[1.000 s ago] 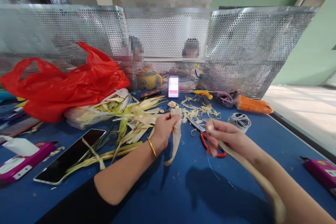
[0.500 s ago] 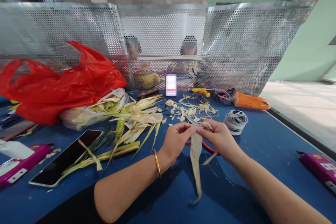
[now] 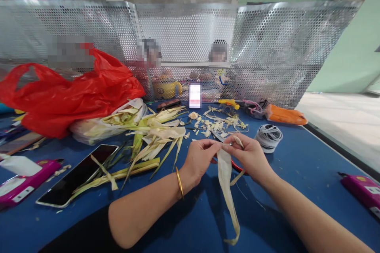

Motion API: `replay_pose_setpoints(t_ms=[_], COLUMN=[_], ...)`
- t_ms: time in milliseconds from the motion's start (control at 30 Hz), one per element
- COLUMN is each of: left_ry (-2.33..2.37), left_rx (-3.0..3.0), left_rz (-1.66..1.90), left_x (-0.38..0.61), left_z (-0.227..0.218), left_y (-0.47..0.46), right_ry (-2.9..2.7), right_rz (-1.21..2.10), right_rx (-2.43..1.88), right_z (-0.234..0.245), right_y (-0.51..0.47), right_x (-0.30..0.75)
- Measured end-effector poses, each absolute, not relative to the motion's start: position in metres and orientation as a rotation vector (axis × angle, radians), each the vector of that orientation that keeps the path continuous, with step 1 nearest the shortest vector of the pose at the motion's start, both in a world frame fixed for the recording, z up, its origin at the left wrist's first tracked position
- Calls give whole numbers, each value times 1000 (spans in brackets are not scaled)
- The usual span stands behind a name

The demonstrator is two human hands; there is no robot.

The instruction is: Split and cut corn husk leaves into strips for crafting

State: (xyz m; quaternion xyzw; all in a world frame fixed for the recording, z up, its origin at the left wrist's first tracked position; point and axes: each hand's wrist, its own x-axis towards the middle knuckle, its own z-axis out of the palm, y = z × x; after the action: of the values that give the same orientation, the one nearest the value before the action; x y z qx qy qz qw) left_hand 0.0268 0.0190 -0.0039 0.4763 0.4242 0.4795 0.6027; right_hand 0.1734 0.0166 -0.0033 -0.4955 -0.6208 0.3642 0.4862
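Observation:
Between my two hands a pale dried corn husk strip (image 3: 226, 178) is pinched at its upper end, its long tail hanging toward me with a curled tip. My left hand (image 3: 199, 159), with a gold bangle at the wrist, is closed on the husk between thumb and fingers. My right hand (image 3: 247, 154) pinches the same spot; a piece of husk sticks up between its fingers. Beneath the hands lie scissors with red handles (image 3: 236, 167), partly covered. A roll of grey-white cord (image 3: 268, 137) stands just beyond my right hand.
Corn husks (image 3: 157, 134) and a smartphone (image 3: 78, 176) lie left, near a red plastic bag (image 3: 74, 95). Husk scraps (image 3: 219, 122) are scattered ahead. Purple power strips (image 3: 29, 180) sit at both sides. A perforated metal screen (image 3: 187, 27) closes the back; people sit behind it.
The husk's hanging tail has swung to the right and toward me. My hands keep their pinch nearly in place, and the view has shifted slightly.

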Motion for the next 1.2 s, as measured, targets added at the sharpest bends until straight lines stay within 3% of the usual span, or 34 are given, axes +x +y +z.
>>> replay_pose_setpoints(t_ms=[400,700,1000,1200], left_ry=[1024,1015,1028,967], left_rx=[1202,1157,1162,1092], left_rz=[1141,1129,1158,1118], left_x=[25,25,23,26], left_z=[-10,-10,-7,-8], left_y=[22,22,22,20], right_ry=[-1434,-1604,-1353,-1342], right_rz=[860,635,1061,985], right_rx=[-1295,-1283,-1251,-1249], right_z=[-7,-6,-1,-6], right_y=[16,13,13,13], right_x=[171,173,169,169])
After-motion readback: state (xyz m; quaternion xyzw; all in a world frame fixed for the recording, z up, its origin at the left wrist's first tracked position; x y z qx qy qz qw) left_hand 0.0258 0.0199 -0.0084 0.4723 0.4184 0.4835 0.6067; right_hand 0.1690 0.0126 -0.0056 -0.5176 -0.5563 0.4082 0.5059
